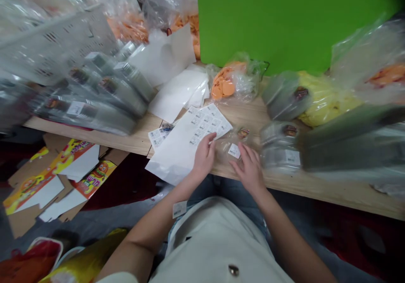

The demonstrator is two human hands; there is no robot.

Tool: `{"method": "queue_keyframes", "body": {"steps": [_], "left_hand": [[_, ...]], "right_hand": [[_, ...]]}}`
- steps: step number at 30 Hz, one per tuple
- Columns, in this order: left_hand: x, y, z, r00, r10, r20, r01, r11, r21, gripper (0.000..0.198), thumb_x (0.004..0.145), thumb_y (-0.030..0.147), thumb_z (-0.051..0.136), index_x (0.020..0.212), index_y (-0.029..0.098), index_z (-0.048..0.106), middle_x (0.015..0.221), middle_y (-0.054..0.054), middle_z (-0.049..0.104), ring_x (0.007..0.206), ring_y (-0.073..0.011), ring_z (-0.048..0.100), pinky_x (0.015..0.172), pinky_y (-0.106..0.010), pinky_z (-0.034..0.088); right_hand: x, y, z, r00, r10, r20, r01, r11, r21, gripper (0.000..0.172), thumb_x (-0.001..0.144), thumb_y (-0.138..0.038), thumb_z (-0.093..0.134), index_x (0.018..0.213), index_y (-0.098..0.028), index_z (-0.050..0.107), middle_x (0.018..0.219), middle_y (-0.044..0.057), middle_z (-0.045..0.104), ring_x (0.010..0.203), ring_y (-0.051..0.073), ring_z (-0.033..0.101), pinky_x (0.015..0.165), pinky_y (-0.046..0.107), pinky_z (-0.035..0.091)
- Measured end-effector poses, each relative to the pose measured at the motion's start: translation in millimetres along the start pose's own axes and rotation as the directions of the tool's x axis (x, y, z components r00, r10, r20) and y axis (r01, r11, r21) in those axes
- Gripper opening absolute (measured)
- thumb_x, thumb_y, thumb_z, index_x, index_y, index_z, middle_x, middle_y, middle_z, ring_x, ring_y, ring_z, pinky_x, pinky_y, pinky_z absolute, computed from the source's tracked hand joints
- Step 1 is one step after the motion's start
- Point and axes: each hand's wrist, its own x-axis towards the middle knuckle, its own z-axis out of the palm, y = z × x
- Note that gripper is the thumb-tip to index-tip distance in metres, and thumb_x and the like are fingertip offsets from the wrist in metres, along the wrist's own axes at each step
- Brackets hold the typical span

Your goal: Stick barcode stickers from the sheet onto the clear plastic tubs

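Room: dark red floor covering below the table, with flattened printed cardboard cartons at 8 o'clock.
Backdrop: green board at 1 o'clock.
Surface: light wooden table, crowded.
On it: stacked clear packets at 10 o'clock, bagged orange discs at 12, bagged yellow pieces at 2.
Left hand: half-curled, fingertips on the sheet of barcode labels at 12, no firm hold visible.
Right hand: open, fingers spread, touching the small clear bag, which lies at 12, just beside the label sheet, with a white sticker on it.
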Motion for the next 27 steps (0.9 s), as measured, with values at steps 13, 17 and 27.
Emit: {"method": "queue_keyframes", "body": {"steps": [13,17,27], "left_hand": [[4,52,8.9,0.877,-0.084,0.474,0.28,0.89,-0.36,0.051,0.072,0.031,0.068,0.117,0.019,0.048,0.079,0.0,0.061,0.079,-0.0125,0.058,0.075,-0.026,0.045],[30,52,24.7,0.891,-0.226,0.394,0.392,0.821,-0.415,0.031,0.076,0.029,0.063,0.104,0.018,0.055,0.097,-0.005,0.062,0.094,-0.0151,0.058,0.083,-0.029,0.045],[61,36,49.2,0.827,-0.421,0.373,0.56,0.556,-0.614,0.023,0.082,0.016,0.05,0.105,0.016,0.051,0.102,-0.007,0.063,0.086,-0.011,0.064,0.082,-0.025,0.049]], "right_hand": [[-3,26,-98,0.987,-0.162,-0.001,0.162,0.985,-0.053,0.052,0.078,-0.038,0.06,0.128,-0.027,0.047,0.13,0.009,0.05,0.116,0.026,0.048,0.095,0.047,0.039],[-14,93,-138,0.991,-0.026,0.132,0.033,0.998,-0.051,0.049,0.077,-0.04,0.061,0.123,-0.027,0.052,0.125,0.011,0.054,0.113,0.028,0.051,0.095,0.045,0.038],[14,-52,-80,0.954,-0.297,-0.034,0.298,0.948,0.106,0.035,0.082,-0.03,0.054,0.116,-0.025,0.056,0.105,0.009,0.058,0.102,0.024,0.051,0.089,0.044,0.04]]}}
